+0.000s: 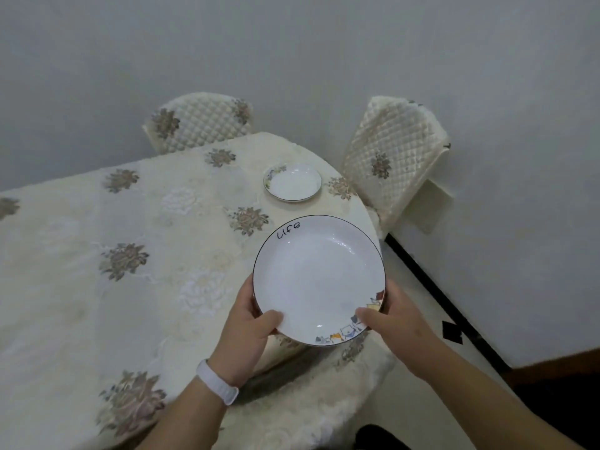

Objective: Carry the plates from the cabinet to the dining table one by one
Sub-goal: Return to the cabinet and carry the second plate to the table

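A large white plate [316, 277] with a thin dark rim, the word "Life" and small cartoon figures is held above the right end of the dining table [97, 271]. My left hand [246, 332] grips its near-left edge, thumb on top. My right hand [393, 323] grips its near-right edge, thumb on the rim over the figures. A smaller white plate [292, 182] with a floral rim lies on the table farther back.
The table carries a cream cloth with brown flower patterns. Two chairs with quilted covers stand behind it, one at the back [198, 125] and one at the right [396, 160]. A grey wall and dark skirting [438, 287] run close on the right.
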Motion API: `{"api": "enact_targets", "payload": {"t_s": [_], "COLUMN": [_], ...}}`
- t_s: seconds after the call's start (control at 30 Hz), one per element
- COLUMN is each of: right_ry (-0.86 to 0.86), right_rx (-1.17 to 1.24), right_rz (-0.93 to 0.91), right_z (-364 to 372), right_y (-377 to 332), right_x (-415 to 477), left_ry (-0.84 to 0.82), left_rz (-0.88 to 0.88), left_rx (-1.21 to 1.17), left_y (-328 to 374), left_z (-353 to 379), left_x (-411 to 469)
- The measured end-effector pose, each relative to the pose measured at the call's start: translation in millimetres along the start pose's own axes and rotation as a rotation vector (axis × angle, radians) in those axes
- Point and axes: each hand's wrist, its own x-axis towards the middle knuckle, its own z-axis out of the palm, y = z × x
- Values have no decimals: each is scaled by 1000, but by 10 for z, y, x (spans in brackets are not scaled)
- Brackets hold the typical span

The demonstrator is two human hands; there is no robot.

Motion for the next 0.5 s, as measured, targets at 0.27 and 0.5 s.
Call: {"api": "enact_targets", "payload": {"t_s": [0.27, 0.5], "right_ry": [-269, -458], "right_rx": [-45, -141], "right_rz": [6, 94], "right_z": [288, 390], "right_y": [72, 295], "right_x": [683, 1388], "left_ry": [288, 509], "left_rz": [-54, -178], "left_rx": [66, 133], "left_y": [-223, -489], "left_z": [-291, -336], "left_x": [111, 314]}}
